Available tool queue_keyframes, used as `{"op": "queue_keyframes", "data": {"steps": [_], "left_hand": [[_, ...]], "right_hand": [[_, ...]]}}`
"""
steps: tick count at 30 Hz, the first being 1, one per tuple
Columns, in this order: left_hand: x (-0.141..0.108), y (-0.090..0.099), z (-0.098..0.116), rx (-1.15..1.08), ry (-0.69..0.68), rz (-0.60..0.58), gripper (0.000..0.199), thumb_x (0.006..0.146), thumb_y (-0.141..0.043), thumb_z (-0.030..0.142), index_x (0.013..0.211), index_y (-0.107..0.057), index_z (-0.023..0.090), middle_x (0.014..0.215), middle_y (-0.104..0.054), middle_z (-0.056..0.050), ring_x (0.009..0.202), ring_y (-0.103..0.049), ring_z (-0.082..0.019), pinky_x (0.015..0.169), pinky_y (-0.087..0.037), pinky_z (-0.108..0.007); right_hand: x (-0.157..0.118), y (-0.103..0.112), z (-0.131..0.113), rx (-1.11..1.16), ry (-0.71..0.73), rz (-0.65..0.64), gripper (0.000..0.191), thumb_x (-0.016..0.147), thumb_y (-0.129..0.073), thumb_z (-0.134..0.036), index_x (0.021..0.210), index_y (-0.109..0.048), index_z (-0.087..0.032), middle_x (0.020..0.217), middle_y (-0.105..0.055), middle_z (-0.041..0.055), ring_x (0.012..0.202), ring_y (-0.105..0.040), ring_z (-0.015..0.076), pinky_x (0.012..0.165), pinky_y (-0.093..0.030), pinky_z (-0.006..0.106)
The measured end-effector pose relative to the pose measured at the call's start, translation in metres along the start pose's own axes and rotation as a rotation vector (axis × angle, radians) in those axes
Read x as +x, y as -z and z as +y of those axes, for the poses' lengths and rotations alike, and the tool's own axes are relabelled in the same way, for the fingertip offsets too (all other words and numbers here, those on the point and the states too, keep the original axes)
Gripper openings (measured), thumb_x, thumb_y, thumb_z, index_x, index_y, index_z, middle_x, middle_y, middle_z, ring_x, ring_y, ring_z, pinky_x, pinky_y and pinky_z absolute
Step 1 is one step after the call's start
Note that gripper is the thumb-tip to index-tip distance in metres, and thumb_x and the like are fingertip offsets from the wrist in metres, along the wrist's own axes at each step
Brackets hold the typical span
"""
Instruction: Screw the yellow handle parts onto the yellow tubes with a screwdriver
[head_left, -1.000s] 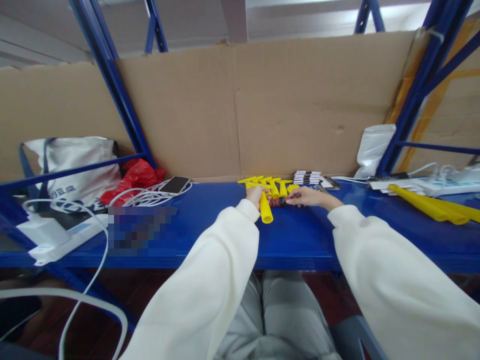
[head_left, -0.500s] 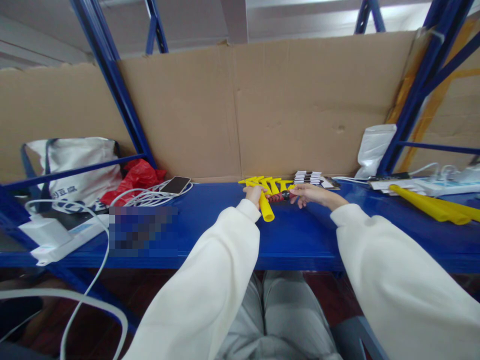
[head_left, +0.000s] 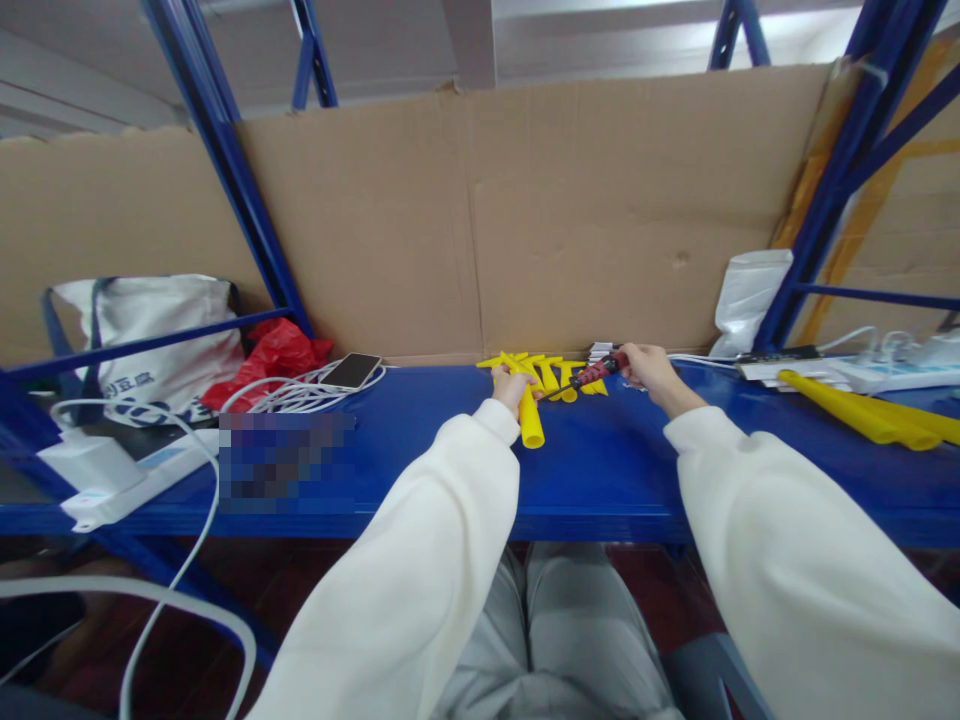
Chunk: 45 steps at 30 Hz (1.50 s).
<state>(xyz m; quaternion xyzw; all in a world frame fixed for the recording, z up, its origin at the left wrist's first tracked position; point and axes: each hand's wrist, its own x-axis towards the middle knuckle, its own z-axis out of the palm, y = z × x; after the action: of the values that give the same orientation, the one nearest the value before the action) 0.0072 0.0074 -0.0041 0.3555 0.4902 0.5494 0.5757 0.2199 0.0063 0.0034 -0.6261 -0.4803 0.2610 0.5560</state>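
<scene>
My left hand (head_left: 511,386) is closed around a yellow tapered tube (head_left: 532,428), whose wide open end points toward me. In my right hand (head_left: 643,366) is the end of a red and black handled tool (head_left: 595,373), tilted, with its thin dark shaft reaching down left to the yellow tube. The exact contact of its tip is too small to tell. Behind the hands lie several yellow pieces (head_left: 550,377) in a row. A stack of small white items (head_left: 600,351) sits partly hidden behind the right hand.
Two yellow cones (head_left: 855,408) lie at the right beside a white power strip (head_left: 900,372). At the left are a phone (head_left: 353,371), coiled white cable, a red plastic bag (head_left: 274,355) and a cloth bag (head_left: 161,345). Cardboard (head_left: 585,220) stands along the back.
My right hand has moved up and to the right with the tool, which is now tilted and shows more of its handle and shaft. The left hand has barely moved.
</scene>
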Motion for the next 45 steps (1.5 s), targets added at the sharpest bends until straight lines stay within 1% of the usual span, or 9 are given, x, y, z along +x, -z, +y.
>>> {"op": "queue_keyframes", "data": {"steps": [5,9,14,16,21,27,32,39,45], "left_hand": [[-0.003,-0.001,0.001,0.06,0.012,-0.049,0.057,0.085,-0.062,0.006,0.131,-0.039,0.029,0.087,-0.067,0.002,0.039,-0.047,-0.006,0.042,-0.037,-0.019],[-0.004,-0.001,0.0,0.142,0.017,-0.087,0.058,0.087,-0.057,0.005,0.137,-0.037,0.027,0.087,-0.071,-0.001,0.038,-0.048,-0.009,0.042,-0.038,-0.021],[-0.001,0.0,-0.003,0.177,0.005,-0.085,0.059,0.087,-0.063,0.011,0.138,-0.038,0.027,0.087,-0.073,-0.004,0.046,-0.058,-0.015,0.047,-0.043,-0.027],[0.001,0.001,-0.004,0.185,-0.008,-0.086,0.06,0.087,-0.064,0.012,0.138,-0.038,0.026,0.087,-0.073,-0.004,0.048,-0.06,-0.017,0.047,-0.044,-0.028],[-0.001,0.0,-0.003,0.209,-0.038,-0.17,0.062,0.085,-0.07,0.016,0.136,-0.037,0.025,0.094,-0.073,-0.007,0.044,-0.056,-0.012,0.048,-0.046,-0.027],[-0.012,-0.001,0.0,0.246,0.007,-0.271,0.05,0.092,-0.055,0.008,0.134,-0.033,0.023,0.087,-0.073,-0.002,0.04,-0.049,-0.008,0.046,-0.04,-0.022],[-0.016,-0.002,0.0,0.246,0.006,-0.286,0.046,0.091,-0.055,0.008,0.13,-0.035,0.024,0.078,-0.069,0.001,0.041,-0.049,-0.009,0.046,-0.039,-0.022],[-0.016,-0.002,-0.001,0.274,0.011,-0.322,0.059,0.087,-0.053,0.007,0.139,-0.031,0.023,0.079,-0.071,0.0,0.043,-0.051,-0.01,0.045,-0.042,-0.021],[-0.015,-0.002,-0.002,0.234,0.015,-0.344,0.056,0.089,-0.058,0.009,0.134,-0.03,0.025,0.078,-0.07,0.001,0.037,-0.05,-0.008,0.04,-0.04,-0.019]], "right_hand": [[0.012,0.008,0.007,-0.03,0.091,0.215,0.021,0.088,-0.053,-0.028,0.069,-0.057,-0.02,0.048,-0.038,-0.0037,0.048,-0.036,0.0121,0.044,-0.029,0.026],[0.019,0.012,0.007,0.052,0.157,0.394,0.029,0.084,-0.057,-0.022,0.057,-0.048,-0.022,0.047,-0.035,-0.005,0.049,-0.033,0.0111,0.043,-0.024,0.026],[0.02,0.014,0.002,0.224,0.128,0.504,0.034,0.085,-0.056,-0.015,0.054,-0.044,-0.023,0.047,-0.035,-0.0062,0.046,-0.033,0.0104,0.043,-0.025,0.026],[0.018,0.013,0.0,0.299,0.11,0.499,0.035,0.087,-0.055,-0.016,0.055,-0.043,-0.023,0.048,-0.035,-0.0067,0.044,-0.032,0.0098,0.041,-0.024,0.025],[0.01,0.005,-0.007,0.487,0.071,0.364,0.037,0.092,-0.055,-0.02,0.059,-0.039,-0.025,0.046,-0.031,-0.0089,0.037,-0.027,0.0081,0.035,-0.022,0.022],[0.007,-0.001,-0.008,0.609,0.08,0.341,0.037,0.091,-0.062,-0.026,0.063,-0.037,-0.025,0.045,-0.031,-0.0108,0.034,-0.026,0.0068,0.031,-0.021,0.02],[0.008,0.003,-0.007,0.615,0.048,0.377,0.034,0.094,-0.053,-0.022,0.064,-0.037,-0.025,0.045,-0.031,-0.01,0.034,-0.028,0.0077,0.03,-0.022,0.019],[0.001,0.003,-0.015,0.581,0.018,0.4,0.035,0.095,-0.048,-0.015,0.063,-0.036,-0.025,0.045,-0.03,-0.0097,0.035,-0.028,0.0082,0.032,-0.022,0.02],[-0.003,0.002,-0.019,0.567,0.001,0.41,0.036,0.095,-0.046,-0.014,0.062,-0.037,-0.024,0.045,-0.029,-0.0091,0.036,-0.028,0.0085,0.032,-0.021,0.02]]}}
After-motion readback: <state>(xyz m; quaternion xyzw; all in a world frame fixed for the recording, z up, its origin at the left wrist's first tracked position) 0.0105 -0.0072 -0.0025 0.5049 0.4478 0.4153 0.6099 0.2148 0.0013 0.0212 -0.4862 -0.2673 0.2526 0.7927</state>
